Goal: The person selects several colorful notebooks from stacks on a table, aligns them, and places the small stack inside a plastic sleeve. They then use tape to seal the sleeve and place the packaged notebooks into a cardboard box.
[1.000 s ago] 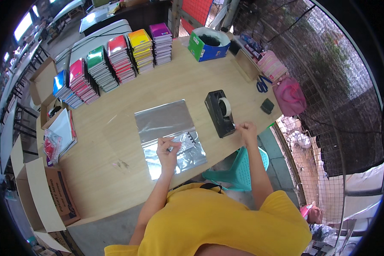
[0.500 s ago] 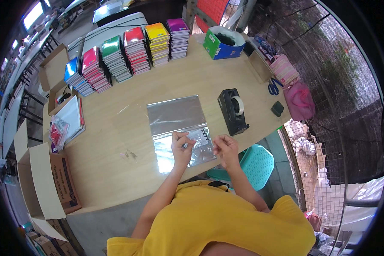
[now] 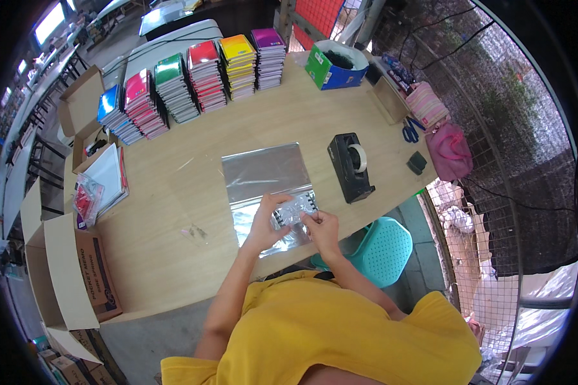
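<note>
Clear plastic sleeve [image 3: 293, 212] at the desk's [image 3: 173, 256] near edge, pinched by the left hand [image 3: 268, 221] and right hand [image 3: 322, 229], over a silvery sheet [image 3: 263, 172] beside a black tape dispenser [image 3: 350, 166].

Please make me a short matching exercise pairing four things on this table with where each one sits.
Things:
1. tape dispenser
2. scissors
3. clear bag
4. green and blue box

Places:
A. far edge of the table, right of the notebook stacks
B. between the left hand and right hand
C. right of the shiny sheet
D. right end of the table, beside the pink bag

Pairs: 1-C, 2-D, 3-B, 4-A
</note>
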`<state>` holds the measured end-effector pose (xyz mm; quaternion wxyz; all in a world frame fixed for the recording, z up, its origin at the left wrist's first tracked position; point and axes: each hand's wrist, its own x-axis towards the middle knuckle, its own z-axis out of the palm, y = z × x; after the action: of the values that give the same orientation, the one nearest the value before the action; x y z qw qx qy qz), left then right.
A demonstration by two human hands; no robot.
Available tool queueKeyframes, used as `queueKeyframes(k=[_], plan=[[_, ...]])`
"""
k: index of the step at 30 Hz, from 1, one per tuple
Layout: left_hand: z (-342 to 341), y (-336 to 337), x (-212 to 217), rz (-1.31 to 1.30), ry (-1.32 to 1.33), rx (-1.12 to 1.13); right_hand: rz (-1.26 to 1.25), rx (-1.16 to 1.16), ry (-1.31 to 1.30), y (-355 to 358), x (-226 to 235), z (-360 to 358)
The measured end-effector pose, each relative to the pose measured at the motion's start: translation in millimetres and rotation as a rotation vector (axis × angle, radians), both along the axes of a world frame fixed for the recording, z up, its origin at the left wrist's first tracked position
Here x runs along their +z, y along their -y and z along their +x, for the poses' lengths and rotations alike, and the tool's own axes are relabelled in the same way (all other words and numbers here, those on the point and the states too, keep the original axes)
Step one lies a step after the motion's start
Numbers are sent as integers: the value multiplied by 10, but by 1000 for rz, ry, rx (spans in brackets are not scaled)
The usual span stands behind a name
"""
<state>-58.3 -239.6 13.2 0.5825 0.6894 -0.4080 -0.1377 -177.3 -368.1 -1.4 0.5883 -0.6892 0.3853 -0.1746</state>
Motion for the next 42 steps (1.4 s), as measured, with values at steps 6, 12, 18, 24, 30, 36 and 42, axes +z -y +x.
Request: queueKeyframes(k=[6, 12, 18, 24, 30, 36, 42], plan=[[-76, -15, 40, 261, 283, 78, 714, -20, 74, 58, 151, -81], [-38, 54, 70, 311, 190, 49, 675, -31, 223, -11, -206, -117], [17, 68, 107, 333, 146, 28, -172, 132, -32, 95, -527, -54], [21, 135, 181, 258, 45, 100, -508, 218, -52, 375, -976, -227], [-475, 104, 429, 475, -376, -197, 1419, 359, 114, 687, -194, -181], [-617, -677, 372, 82, 134, 244, 1425, 497, 313, 342, -213, -280], [-412, -1423, 464, -126, -134, 269, 1169, 795, 282, -539, 32, 382]])
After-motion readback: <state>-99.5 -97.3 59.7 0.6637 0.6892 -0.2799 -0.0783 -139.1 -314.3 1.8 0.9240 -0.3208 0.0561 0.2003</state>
